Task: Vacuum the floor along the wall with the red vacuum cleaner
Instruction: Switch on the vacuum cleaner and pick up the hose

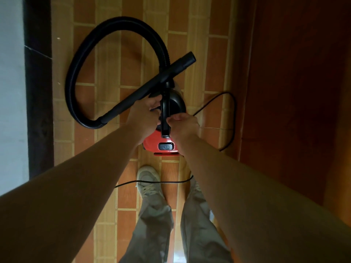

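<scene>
The red vacuum cleaner [152,142] stands on the tiled floor just ahead of my feet, with a black dome top and a black carry handle [165,111] running over it. Its black ribbed hose [79,73] loops out to the left and back, ending in a rigid black wand [167,74] that lies diagonally across the machine. My left hand [146,112] grips the wand where it crosses the body. My right hand [183,125] pinches the carry handle from the right side. A black power button [166,146] shows on the red rear.
The white wall [11,92] with a dark skirting board [39,92] runs along the left. A brown wooden door or panel [294,92] fills the right. The black power cord [232,120] loops on the right and crosses the floor over my shoe [148,179].
</scene>
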Demonstrator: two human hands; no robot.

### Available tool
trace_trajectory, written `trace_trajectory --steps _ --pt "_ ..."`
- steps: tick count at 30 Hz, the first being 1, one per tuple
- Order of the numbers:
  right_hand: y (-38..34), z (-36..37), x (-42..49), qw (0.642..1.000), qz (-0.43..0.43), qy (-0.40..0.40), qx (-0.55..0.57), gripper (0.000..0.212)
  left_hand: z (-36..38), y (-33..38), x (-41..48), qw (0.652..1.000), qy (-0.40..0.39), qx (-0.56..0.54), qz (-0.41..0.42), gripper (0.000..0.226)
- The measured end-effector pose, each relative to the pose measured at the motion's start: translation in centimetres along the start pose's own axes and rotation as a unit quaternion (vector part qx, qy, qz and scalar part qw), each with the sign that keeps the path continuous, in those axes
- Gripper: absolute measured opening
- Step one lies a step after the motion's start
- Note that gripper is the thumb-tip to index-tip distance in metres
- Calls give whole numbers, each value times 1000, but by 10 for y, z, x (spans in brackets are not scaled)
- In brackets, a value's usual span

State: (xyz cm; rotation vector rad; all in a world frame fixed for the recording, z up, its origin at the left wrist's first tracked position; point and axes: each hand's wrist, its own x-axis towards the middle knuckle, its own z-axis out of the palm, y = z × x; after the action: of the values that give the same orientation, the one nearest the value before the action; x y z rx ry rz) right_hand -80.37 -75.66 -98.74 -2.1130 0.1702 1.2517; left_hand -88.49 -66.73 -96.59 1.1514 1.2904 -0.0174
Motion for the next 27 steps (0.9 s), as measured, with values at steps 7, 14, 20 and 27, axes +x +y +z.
trace_trajectory --steps 7,14,20,27 --pt "5 -20 8 998 11 -63 0 28 -5 -1 1 1000 -15 8 2 54" --pt "30 -78 27 998 28 -15 -61 20 -2 -13 5 999 1 42 -1 45" --pt "55 -85 20 996 32 -3 -84 14 11 -28 -33 953 204 148 167 23" --pt "82 -91 16 992 47 -29 -111 19 48 -71 -80 959 9 249 134 30"
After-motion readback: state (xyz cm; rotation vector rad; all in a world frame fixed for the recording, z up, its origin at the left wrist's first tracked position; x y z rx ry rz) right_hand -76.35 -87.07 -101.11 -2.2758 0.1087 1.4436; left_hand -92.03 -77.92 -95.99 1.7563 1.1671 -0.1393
